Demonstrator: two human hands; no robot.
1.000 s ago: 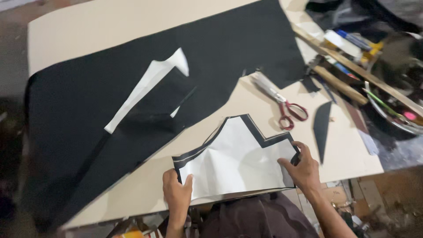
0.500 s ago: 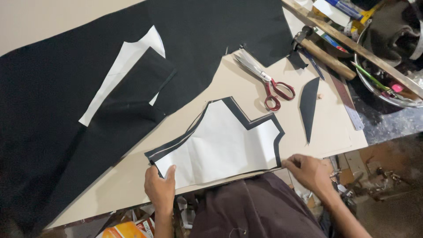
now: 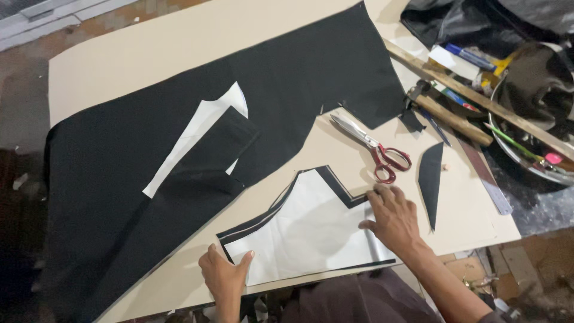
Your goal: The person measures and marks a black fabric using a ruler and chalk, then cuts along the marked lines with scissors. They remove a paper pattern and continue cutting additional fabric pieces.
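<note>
A white paper pattern piece (image 3: 308, 230) lies on a cut piece of black fabric whose edge shows around it as a dark border (image 3: 335, 182). My left hand (image 3: 224, 275) presses flat on the pattern's lower left corner. At the pattern's right edge my right hand (image 3: 391, 218) lies flat, fingers spread. Red-handled scissors (image 3: 373, 146) rest on the table just beyond my right hand. A big sheet of black fabric (image 3: 179, 149) covers the left and middle of the beige table (image 3: 119, 66), with a second white pattern strip (image 3: 200, 134) on it.
A narrow black fabric offcut (image 3: 430, 179) lies right of the scissors. Further right are a hammer (image 3: 445, 113), a long wooden stick (image 3: 478, 98), a metal ruler (image 3: 484, 176), pens and a metal bowl (image 3: 532, 113) holding dark cloth and small tools. The table's near edge is against my body.
The view has swung and drawn closer. My right hand has moved from the pattern's lower right corner up onto its right edge, nearer the scissors. My left hand stays at the lower left corner.
</note>
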